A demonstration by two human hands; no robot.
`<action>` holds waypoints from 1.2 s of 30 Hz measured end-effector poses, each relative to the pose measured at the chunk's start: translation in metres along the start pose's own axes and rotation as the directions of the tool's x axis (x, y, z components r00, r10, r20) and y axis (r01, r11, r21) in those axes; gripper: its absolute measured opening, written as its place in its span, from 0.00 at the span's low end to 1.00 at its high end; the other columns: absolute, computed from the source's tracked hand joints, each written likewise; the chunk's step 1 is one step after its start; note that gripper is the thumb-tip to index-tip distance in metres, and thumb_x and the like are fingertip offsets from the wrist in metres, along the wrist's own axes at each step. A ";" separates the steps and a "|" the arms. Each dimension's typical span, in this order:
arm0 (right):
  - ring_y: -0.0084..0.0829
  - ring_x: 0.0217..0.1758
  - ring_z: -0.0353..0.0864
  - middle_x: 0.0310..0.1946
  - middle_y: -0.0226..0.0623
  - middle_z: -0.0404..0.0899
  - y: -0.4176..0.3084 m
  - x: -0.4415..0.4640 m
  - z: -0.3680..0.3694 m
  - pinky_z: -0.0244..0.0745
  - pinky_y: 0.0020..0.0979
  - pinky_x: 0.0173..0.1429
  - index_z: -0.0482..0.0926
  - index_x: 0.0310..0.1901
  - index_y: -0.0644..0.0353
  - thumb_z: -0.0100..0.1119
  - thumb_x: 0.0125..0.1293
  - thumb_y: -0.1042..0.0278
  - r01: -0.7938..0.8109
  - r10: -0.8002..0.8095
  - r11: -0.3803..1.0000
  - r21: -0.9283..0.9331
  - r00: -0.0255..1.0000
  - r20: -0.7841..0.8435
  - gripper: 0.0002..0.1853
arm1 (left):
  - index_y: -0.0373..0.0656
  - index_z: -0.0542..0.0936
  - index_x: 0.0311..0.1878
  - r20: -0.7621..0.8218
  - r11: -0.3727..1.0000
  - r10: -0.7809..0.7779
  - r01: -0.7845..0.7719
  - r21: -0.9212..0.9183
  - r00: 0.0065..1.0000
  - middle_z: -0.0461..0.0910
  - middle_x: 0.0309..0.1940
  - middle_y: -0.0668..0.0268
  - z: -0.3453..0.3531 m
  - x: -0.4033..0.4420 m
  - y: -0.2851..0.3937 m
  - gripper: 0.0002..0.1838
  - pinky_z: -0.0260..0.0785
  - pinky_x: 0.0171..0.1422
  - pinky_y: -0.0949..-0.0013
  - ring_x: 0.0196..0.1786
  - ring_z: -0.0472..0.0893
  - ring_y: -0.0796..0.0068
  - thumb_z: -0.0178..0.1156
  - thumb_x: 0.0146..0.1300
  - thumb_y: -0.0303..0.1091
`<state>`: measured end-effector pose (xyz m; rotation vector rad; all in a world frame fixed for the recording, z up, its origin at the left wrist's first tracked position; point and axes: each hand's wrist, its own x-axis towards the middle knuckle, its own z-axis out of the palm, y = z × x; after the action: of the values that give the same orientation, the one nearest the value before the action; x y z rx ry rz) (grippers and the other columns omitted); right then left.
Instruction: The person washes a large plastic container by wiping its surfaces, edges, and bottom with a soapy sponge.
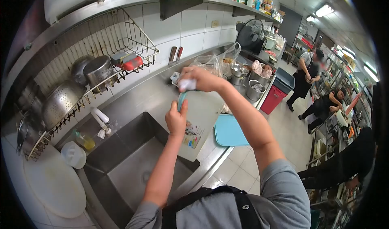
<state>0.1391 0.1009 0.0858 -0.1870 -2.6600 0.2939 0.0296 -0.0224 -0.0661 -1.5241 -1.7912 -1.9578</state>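
Observation:
My left hand (176,118) is closed on a narrow teal item (182,101), held upright above the counter beside the sink. Its exact kind cannot be made out. Just above it, my right hand (200,78) curls over the item's upper end, with a white, cloth-like wad (187,84) under the fingers, partly blurred. Beneath both hands lies a pale cutting board (204,119) with a printed patch, overlapping the sink corner. A light blue lid or tray (230,130) rests at the counter's front edge, right of the board.
The steel sink (137,164) is at the left, with a white faucet (99,119). Above hangs a wire rack (133,38) with pots and a colander (64,103). Two knives (176,54) are on the wall. Metal containers (255,90) and a red bin (272,99) stand beyond; other people are at right.

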 end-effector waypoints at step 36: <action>0.39 0.52 0.77 0.43 0.36 0.81 0.023 -0.017 0.003 0.70 0.37 0.59 0.86 0.40 0.52 0.67 0.56 0.70 -0.088 0.098 0.975 0.203 0.994 -0.040 0.08 | 0.41 0.72 0.30 -0.046 1.000 0.003 -0.002 0.022 0.999 0.73 0.15 0.53 -0.002 -0.008 -0.006 0.23 0.66 0.23 0.54 0.20 0.77 0.47 0.59 0.68 0.52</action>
<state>0.1548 0.1197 0.0701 -0.2513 -2.5563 0.5776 0.0291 -0.0265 -0.0753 -1.4614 -1.7866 -1.9486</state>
